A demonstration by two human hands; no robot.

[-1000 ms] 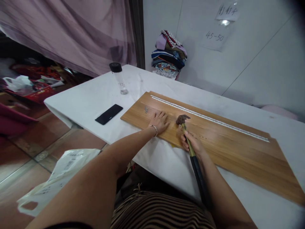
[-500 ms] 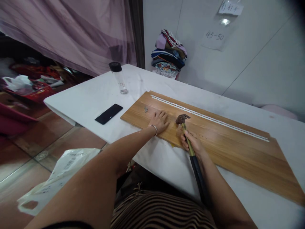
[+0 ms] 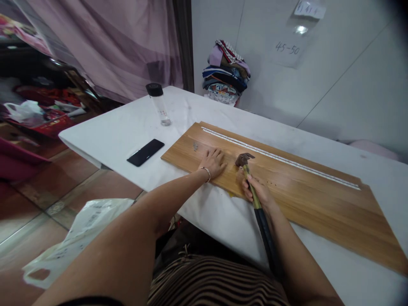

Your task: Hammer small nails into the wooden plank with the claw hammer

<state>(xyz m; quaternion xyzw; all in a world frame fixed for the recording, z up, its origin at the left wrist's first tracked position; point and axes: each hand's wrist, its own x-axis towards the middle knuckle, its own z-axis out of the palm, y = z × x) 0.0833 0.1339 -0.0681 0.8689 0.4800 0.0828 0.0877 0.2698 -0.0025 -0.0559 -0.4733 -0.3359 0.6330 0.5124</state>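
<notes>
My left hand [image 3: 213,162] lies flat on the wooden board [image 3: 318,199], fingers spread, a bracelet on the wrist. My right hand [image 3: 256,189] is wrapped round the upper handle of a claw hammer [image 3: 256,199]. The hammer's rusty head is over the board and its dark grip slants down toward my body. A small heap of nails [image 3: 195,146] sits on the board's left end, beyond my left hand. Two white measuring strips [image 3: 277,156] run along the board's far edge. Several small dark marks show on the wood just right of my right hand.
A black phone [image 3: 145,152] and a clear bottle with a black lid [image 3: 160,104] are on the white table [image 3: 108,125], left of the board. Folded clothes [image 3: 226,72] are stacked by the wall. A plastic bag [image 3: 79,233] hangs low at the left. A pink curtain [image 3: 127,42] hangs behind.
The curtain at the upper left has shifted, showing more of what is behind it. Both hands, the hammer and the board are still in the same places.
</notes>
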